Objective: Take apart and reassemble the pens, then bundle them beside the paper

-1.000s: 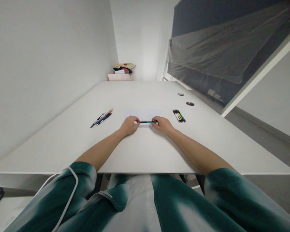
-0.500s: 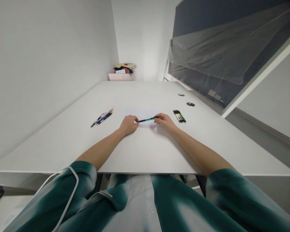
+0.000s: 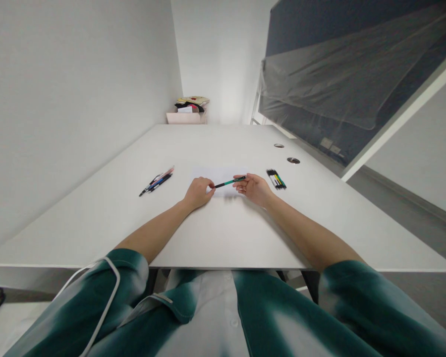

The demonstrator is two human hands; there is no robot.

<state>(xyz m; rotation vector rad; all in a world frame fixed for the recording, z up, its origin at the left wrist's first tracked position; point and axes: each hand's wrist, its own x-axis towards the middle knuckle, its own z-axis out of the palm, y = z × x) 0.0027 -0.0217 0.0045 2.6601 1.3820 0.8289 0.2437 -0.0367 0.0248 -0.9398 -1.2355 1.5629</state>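
A green and black pen (image 3: 228,182) is held over a sheet of white paper (image 3: 223,172), its right end tilted up. My left hand (image 3: 199,192) pinches the pen's left end between thumb and fingers. My right hand (image 3: 255,190) is turned partly palm up at the other end, fingers apart and loosely curled. The pen's right tip lies at or just above those fingertips; whether they touch it I cannot tell.
Several pens (image 3: 158,181) lie in a loose bundle to the left. To the right is a row of coloured pens (image 3: 276,179). Two round grommets (image 3: 293,160) sit in the white table (image 3: 223,238) at the right. A pink box (image 3: 184,118) with cloth items stands beyond the far edge.
My right hand has loosened its grip on the pen's right end and turned palm up, with fingers spread. The left hand keeps its pinch almost in place.
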